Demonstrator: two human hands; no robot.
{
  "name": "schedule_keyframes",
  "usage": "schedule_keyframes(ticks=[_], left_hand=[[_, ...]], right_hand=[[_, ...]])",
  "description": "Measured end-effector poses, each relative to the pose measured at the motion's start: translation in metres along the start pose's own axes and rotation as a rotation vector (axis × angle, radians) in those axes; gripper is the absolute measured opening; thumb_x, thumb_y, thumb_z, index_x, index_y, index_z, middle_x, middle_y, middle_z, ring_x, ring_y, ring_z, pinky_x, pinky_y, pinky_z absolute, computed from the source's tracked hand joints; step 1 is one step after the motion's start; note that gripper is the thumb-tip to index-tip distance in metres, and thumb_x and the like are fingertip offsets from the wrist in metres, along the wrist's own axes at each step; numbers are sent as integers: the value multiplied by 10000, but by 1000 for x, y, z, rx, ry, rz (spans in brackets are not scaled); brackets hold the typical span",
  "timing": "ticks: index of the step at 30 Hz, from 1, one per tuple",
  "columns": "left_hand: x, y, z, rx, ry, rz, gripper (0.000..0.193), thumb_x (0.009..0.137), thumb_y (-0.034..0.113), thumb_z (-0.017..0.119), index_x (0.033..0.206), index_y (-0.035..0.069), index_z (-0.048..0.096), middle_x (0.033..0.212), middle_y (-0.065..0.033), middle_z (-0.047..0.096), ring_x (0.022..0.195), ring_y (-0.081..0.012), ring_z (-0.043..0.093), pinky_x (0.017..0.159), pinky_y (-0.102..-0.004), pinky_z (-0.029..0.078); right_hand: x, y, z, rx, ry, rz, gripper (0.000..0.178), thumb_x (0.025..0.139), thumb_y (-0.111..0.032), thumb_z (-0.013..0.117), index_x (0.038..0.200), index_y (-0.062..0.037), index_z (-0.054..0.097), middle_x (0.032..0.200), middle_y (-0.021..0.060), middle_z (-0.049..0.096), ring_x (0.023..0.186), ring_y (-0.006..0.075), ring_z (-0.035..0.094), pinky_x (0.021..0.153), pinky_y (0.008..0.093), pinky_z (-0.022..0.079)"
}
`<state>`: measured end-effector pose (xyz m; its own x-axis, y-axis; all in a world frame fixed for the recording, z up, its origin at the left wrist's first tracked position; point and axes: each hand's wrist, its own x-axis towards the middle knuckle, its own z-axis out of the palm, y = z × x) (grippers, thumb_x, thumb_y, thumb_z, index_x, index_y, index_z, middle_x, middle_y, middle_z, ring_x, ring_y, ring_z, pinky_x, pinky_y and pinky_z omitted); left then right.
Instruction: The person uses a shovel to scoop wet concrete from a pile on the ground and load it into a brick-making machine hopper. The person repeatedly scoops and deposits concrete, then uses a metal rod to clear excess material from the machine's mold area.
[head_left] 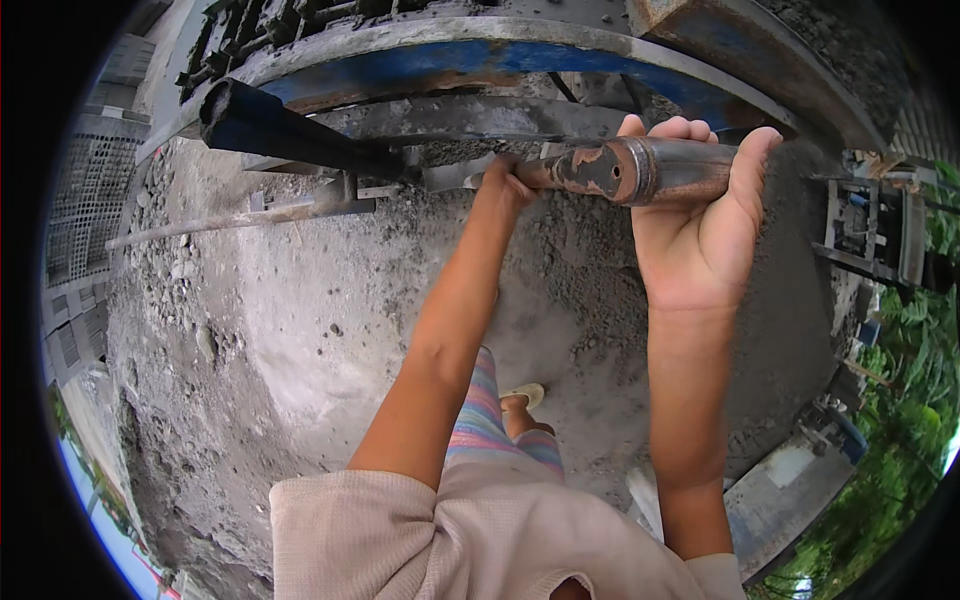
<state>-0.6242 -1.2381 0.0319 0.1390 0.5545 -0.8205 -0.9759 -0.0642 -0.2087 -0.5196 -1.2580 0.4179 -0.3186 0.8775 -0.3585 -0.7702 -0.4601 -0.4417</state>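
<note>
Plainly, the left grip (507,181) is closed round the slim part of the worn handle (590,172); the right grip (698,245), loosely spread, supports its thick end near the blue frame (420,68). Likely stiff and heavy, it suits holding at both.

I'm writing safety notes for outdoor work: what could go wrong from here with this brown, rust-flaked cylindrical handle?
The right hand cups the handle with its thumb raised, so that hold might slip. Its bare fingertips appear near the blue, rust-stained curved metal beam, so a jerk could knock them, though depth is hard to judge. Loose grey gravel lies about, so the pale yellow shoe could slide.
</note>
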Motion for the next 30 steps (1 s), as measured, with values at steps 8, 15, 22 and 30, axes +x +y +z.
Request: schedule_keyframes(ticks=[8, 15, 22, 30], left_hand=[[-26, 26, -83, 354, -349, 240, 150, 797, 163, 527, 876, 38, 509, 802, -123, 569, 693, -235, 572, 613, -315, 509], [-117, 4, -109, 474, 93, 4, 240, 787, 197, 573, 909, 66, 413, 656, -86, 520, 511, -199, 533, 467, -343, 496], [-161, -48, -166, 920, 187, -86, 237, 786, 196, 575, 891, 50, 422, 642, -95, 534, 486, -191, 527, 437, -336, 482], [-110, -46, -222, 1119, 421, -166, 199, 763, 238, 596, 790, 78, 481, 542, -20, 478, 434, -145, 475, 430, -293, 446]], right_hand=[[-53, 71, -25, -107, 68, 54, 235, 811, -330, 595, 839, -122, 488, 817, 29, 555, 824, 199, 545, 827, 397, 429], [-171, 95, -107, 43, 143, 226, 201, 754, -87, 613, 866, -140, 455, 841, 39, 552, 877, 192, 545, 826, 383, 434], [-233, 107, -191, 175, 262, 315, 146, 718, -47, 583, 672, -136, 476, 736, 54, 538, 722, 192, 534, 786, 389, 419], [-245, 172, -285, 205, 743, 143, 211, 683, -25, 645, 684, -86, 443, 587, 39, 478, 484, 156, 483, 487, 306, 444]])
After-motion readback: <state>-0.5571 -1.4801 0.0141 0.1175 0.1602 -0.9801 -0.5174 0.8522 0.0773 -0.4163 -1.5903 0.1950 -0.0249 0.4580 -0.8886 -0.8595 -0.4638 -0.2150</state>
